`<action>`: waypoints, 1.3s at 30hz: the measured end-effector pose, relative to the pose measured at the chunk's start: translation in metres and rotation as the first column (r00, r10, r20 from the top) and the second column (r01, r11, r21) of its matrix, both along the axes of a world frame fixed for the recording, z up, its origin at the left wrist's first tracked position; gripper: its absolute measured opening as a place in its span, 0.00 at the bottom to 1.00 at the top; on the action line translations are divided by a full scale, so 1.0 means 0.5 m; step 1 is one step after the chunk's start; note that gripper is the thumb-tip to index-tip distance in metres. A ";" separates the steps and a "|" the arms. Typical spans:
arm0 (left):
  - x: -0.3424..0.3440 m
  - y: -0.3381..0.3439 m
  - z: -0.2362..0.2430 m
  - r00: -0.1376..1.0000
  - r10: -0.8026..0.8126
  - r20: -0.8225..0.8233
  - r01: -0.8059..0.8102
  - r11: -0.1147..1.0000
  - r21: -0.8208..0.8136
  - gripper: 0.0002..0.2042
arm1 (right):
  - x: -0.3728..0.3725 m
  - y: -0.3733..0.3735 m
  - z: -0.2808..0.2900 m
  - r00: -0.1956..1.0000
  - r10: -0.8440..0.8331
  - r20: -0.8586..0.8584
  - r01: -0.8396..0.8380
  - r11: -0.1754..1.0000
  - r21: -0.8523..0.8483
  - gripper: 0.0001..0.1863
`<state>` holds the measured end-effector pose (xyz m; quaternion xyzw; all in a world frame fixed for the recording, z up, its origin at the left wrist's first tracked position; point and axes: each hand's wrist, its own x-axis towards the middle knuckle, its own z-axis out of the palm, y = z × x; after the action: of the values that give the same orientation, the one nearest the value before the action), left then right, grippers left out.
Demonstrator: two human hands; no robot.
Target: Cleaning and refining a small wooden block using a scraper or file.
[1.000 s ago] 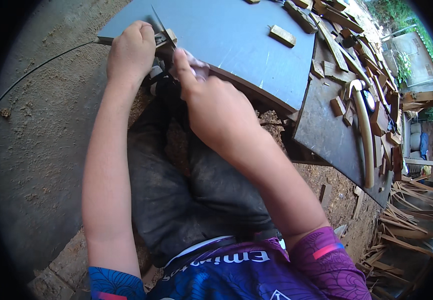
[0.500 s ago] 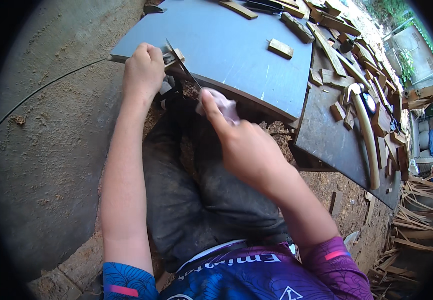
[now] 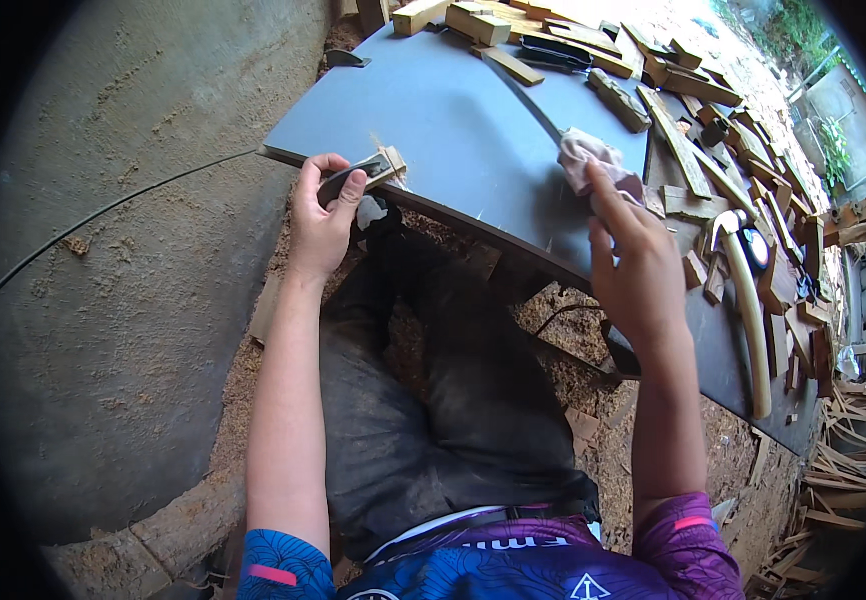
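My left hand (image 3: 323,222) is at the near left edge of a blue-grey tabletop (image 3: 423,115), thumb and fingers pinching a dark, flat piece (image 3: 335,186). Against it lies a small pale wood piece (image 3: 393,168) at the table edge, with light shavings around it. My right hand (image 3: 643,265) is raised to the right, gripping the pale cloth (image 3: 590,160) wrapped round the end of a long thin blade (image 3: 525,98). The blade slants up and away to the left over the tabletop, well apart from the wood piece. Its cutting edge is too fine to make out.
A claw hammer (image 3: 746,300) lies on the darker board to the right, beside many wood offcuts (image 3: 693,150). More wood blocks (image 3: 478,22) line the table's far edge. A rough wall (image 3: 153,250) stands at left, with a thin rod (image 3: 113,208) reaching the table corner.
My right hand has carried the cloth-wrapped blade away from the wood piece, up and to the right. My left hand has turned, now showing its thumb and the dark piece. The view has shifted slightly.
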<state>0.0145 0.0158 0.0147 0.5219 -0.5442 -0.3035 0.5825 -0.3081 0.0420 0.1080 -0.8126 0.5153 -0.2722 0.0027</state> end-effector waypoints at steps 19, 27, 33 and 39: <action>-0.126 0.048 0.015 0.952 0.306 -0.028 -0.300 0.944 0.135 0.17 | 0.013 -0.004 -0.047 0.992 0.016 0.123 -0.022 0.998 0.051 0.31; -0.085 0.017 0.014 0.967 0.169 -0.189 -0.152 0.983 0.101 0.19 | 0.011 0.005 -0.044 0.997 0.033 0.068 -0.038 0.996 0.075 0.33; -0.018 0.001 -0.005 0.972 -0.050 -0.229 0.062 0.997 0.046 0.21 | 0.015 0.005 -0.027 0.997 0.064 0.030 -0.069 0.976 0.207 0.32; 0.030 -0.022 -0.011 0.928 -0.191 -0.319 0.211 0.977 0.032 0.22 | 0.018 0.005 -0.012 0.998 0.045 0.033 -0.054 0.934 0.352 0.30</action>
<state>0.0293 0.0048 0.0090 0.4272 -0.4847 -0.4585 0.6102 -0.2993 0.0443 0.1022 -0.8083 0.5349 -0.1852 0.1618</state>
